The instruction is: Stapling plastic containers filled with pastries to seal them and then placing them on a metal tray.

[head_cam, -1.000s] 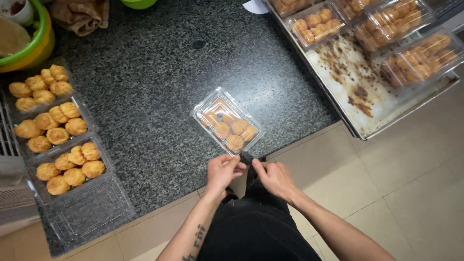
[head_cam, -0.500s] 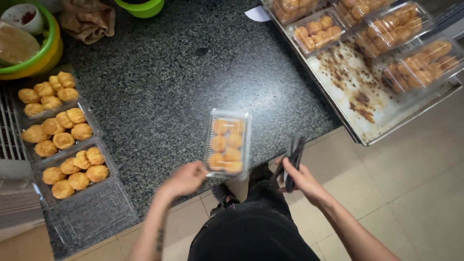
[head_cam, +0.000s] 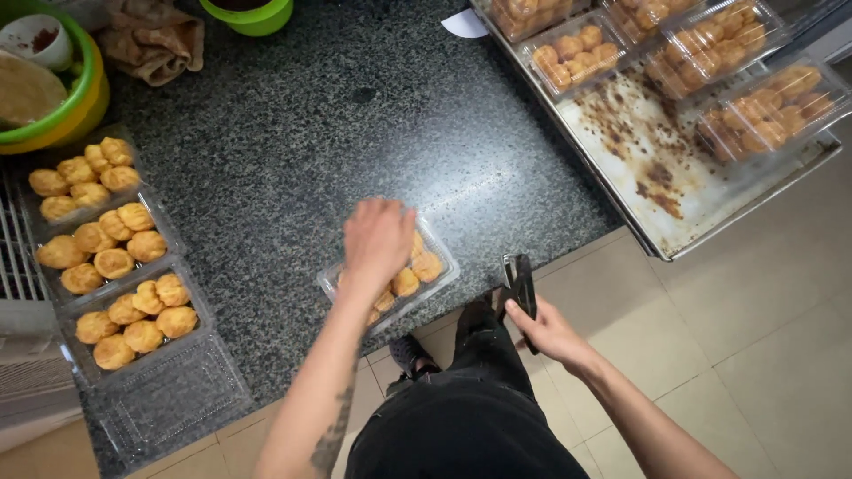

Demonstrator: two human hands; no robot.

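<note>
Since half a second ago the left hand has come onto the clear pastry box near the granite counter edge, pressing palm-flat, while the right hand is clenching a black stapler, best kept steady.

Bakery kitchen, granite counter, boxed pastries, baking tray

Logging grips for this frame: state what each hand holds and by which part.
Right hand holds a black stapler by its rear end. Left hand rests on top of the closed clear pastry box, fingers on the lid; no lifting grip is visible.
</note>
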